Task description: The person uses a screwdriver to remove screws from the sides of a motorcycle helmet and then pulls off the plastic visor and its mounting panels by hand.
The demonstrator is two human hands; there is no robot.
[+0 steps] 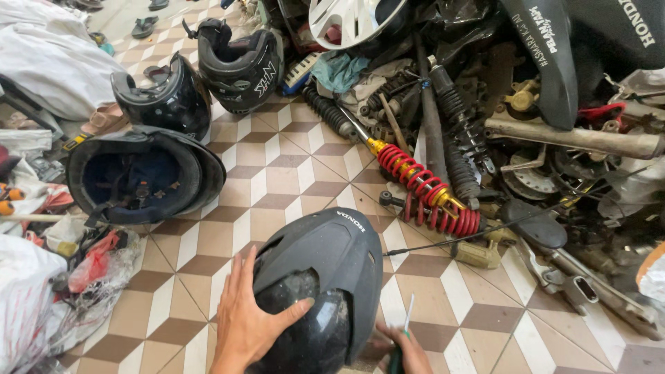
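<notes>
Head view, tiled floor [291, 173], left hand [246, 322] flat on headlight cowl [325, 277], right hand [405, 353] gripping screwdriver [404, 336]

One head camera looks steeply down at the tiled floor [291, 173], close over the hands at six o'clock, facing a parts heap [499, 125] from twelve to three.
</notes>
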